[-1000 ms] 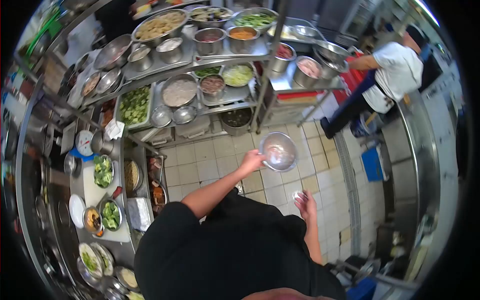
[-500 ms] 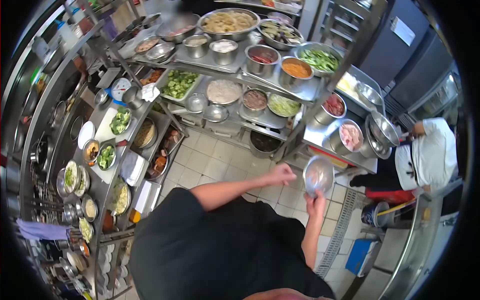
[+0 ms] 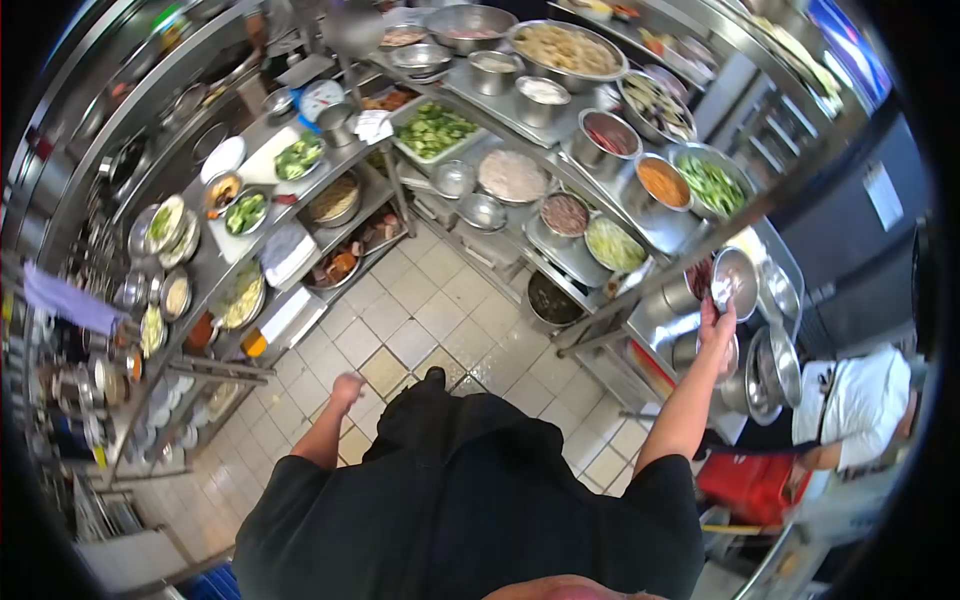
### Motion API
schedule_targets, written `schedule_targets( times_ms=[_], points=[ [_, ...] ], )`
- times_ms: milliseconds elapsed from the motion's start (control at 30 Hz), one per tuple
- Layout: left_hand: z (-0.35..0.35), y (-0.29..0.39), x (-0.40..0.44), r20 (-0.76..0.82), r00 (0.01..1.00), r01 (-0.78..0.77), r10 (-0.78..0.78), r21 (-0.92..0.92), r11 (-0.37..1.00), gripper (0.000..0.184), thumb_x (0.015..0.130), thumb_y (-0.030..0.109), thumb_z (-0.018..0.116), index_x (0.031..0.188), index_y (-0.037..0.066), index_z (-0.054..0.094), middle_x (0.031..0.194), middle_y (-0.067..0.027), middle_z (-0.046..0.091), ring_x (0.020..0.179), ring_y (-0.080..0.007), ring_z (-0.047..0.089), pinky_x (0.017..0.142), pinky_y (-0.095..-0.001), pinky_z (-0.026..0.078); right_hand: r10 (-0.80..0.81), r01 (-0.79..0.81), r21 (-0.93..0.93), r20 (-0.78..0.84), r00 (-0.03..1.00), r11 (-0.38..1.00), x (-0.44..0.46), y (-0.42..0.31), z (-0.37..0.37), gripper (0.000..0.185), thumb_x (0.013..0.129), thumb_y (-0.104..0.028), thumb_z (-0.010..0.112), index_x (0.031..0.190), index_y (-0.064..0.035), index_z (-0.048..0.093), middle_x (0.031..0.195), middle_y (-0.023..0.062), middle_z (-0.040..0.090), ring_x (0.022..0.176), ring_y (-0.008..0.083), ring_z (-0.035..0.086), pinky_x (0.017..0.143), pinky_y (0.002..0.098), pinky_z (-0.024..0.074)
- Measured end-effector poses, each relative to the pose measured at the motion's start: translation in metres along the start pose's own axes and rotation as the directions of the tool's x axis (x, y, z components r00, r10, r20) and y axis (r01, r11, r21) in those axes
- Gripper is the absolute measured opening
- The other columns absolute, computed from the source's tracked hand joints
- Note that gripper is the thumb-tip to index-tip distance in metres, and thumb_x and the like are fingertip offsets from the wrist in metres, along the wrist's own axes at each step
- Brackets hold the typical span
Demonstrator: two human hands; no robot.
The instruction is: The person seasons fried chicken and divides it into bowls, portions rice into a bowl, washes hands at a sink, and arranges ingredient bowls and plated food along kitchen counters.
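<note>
My right hand is closed on the edge of a small metal bowl, out at arm's length over the metal containers at the right. Close by it are a pot of red food and a stack of metal bowls. My left hand hangs over the tiled floor at the left, blurred, its fingers curled in with nothing visible in them. The inside of the held bowl shows only partly.
Shelves hold pots and trays of cut food. At the left a counter carries bowls of greens. A co-worker in a white shirt stands at the right beside a red container. Tiled floor lies between.
The bowl passed from my left hand to my right, which has reached out to the containers. My left hand has dropped away to the left. The view has turned, and the co-worker appears lower.
</note>
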State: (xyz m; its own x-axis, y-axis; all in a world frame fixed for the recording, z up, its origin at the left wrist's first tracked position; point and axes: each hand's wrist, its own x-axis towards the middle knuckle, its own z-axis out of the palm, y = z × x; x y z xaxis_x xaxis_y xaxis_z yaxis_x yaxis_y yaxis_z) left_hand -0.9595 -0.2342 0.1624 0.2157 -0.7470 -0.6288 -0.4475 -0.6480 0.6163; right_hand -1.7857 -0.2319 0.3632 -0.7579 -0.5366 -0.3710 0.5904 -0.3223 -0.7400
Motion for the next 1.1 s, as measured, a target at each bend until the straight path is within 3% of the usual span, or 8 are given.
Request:
schedule_targets(
  times_ms=[100, 300, 400, 433, 467, 600, 933, 1100],
  points=[
    [-0.028, -0.168, -0.004, 0.101, 0.965, -0.256, 0.243, 0.577, 0.776, 0.036, 0.076, 0.032, 0.069, 0.065, -0.001, 0.066, 0.060, -0.0171, 0.063, 0.052, -0.0267, 0.061, 0.051, -0.0395, 0.047, 0.112, -0.145, -0.238, -0.146, 0.983, 0.961, 0.080, 0.035, -0.037, 0.038, 0.084, -0.039, 0.064, 0.102, -0.0061, 0.059, 0.079, 0.0083, 0.062, 0.065, 0.0205, 0.061, 0.060, 0.0321, 0.0566],
    [-0.028, -0.294, -0.081, 0.491, 0.858, 0.388, -0.154, -0.422, 0.819, 0.042, 0.076, 0.014, 0.073, 0.113, 0.000, 0.060, 0.087, -0.0139, 0.067, 0.072, -0.0272, 0.066, 0.057, -0.0437, 0.053, -0.038, -0.004, -0.185, -0.224, 0.974, 0.983, -0.002, 0.038, -0.008, 0.075, 0.084, -0.037, 0.065, 0.135, 0.0045, 0.028, 0.127, 0.0199, 0.043, 0.102, 0.0335, 0.057, 0.076, 0.0371, 0.0566],
    [-0.042, -0.299, -0.044, 0.344, 0.937, 0.004, -0.065, 0.175, 0.985, 0.033, 0.074, 0.025, 0.076, 0.096, 0.002, 0.069, 0.083, -0.0139, 0.068, 0.074, -0.0233, 0.065, 0.060, -0.0438, 0.051, -0.319, 0.286, -0.179, -0.201, 0.926, 0.941, 0.017, 0.072, -0.073, 0.069, 0.087, -0.040, 0.059, 0.137, 0.0009, 0.032, 0.122, 0.0179, 0.048, 0.097, 0.0348, 0.060, 0.073, 0.0394, 0.0564],
    [-0.041, -0.278, -0.026, 0.286, 0.869, 0.435, -0.404, -0.053, 0.899, 0.038, 0.073, 0.038, 0.075, 0.085, 0.002, 0.071, 0.079, -0.0158, 0.068, 0.072, -0.0213, 0.066, 0.064, -0.0405, 0.051, -0.400, 0.372, -0.150, -0.267, 0.877, 0.916, 0.012, 0.099, -0.088, 0.044, 0.087, -0.042, 0.060, 0.108, -0.0028, 0.056, 0.095, 0.0125, 0.059, 0.081, 0.0273, 0.063, 0.062, 0.0333, 0.0548],
    [-0.043, -0.254, 0.010, 0.177, 0.936, 0.148, -0.303, 0.583, 0.799, 0.044, 0.075, 0.047, 0.069, 0.079, 0.003, 0.071, 0.079, -0.0175, 0.067, 0.067, -0.0260, 0.065, 0.068, -0.0400, 0.051, -0.345, 0.315, -0.157, -0.221, 0.912, 0.936, -0.015, 0.124, -0.078, 0.036, 0.087, -0.042, 0.059, 0.090, -0.0073, 0.054, 0.079, 0.0080, 0.057, 0.068, 0.0229, 0.060, 0.054, 0.0312, 0.0504],
    [-0.081, -0.201, 0.092, 0.143, 0.799, -0.550, 0.584, 0.569, 0.612, 0.031, 0.083, 0.033, 0.051, 0.077, 0.008, 0.068, 0.072, -0.0158, 0.063, 0.073, -0.0364, 0.060, 0.070, -0.0482, 0.046, 0.011, -0.103, -0.336, -0.265, 0.964, 0.936, -0.121, 0.267, -0.070, 0.041, 0.094, -0.038, 0.044, 0.059, -0.0172, 0.040, 0.051, -0.0022, 0.045, 0.042, 0.0123, 0.045, 0.038, 0.0252, 0.0390],
    [-0.178, -0.093, 0.112, -0.114, 0.990, 0.029, -0.085, -0.429, 0.903, 0.035, 0.083, 0.024, 0.063, 0.107, -0.001, 0.061, 0.089, -0.0102, 0.064, 0.070, -0.0221, 0.064, 0.057, -0.0316, 0.049, 0.641, -0.003, -0.984, 0.114, 0.759, 0.178, -0.228, 0.484, 0.164, 0.021, 0.084, -0.020, 0.056, 0.101, -0.0088, 0.057, 0.083, 0.0048, 0.060, 0.070, 0.0182, 0.061, 0.058, 0.0316, 0.0468],
    [-0.176, -0.131, 0.068, -0.056, 0.916, 0.271, -0.396, -0.640, 0.719, 0.026, 0.082, 0.024, 0.063, 0.099, 0.004, 0.059, 0.081, -0.0040, 0.061, 0.072, -0.0194, 0.064, 0.056, -0.0299, 0.046, 0.676, 0.323, -0.839, 0.545, 0.496, 0.439, -0.251, 0.547, 0.373, 0.016, 0.086, -0.021, 0.060, 0.096, -0.0081, 0.062, 0.073, 0.0013, 0.061, 0.061, 0.0105, 0.055, 0.053, 0.0258, 0.0423]
  ],
)
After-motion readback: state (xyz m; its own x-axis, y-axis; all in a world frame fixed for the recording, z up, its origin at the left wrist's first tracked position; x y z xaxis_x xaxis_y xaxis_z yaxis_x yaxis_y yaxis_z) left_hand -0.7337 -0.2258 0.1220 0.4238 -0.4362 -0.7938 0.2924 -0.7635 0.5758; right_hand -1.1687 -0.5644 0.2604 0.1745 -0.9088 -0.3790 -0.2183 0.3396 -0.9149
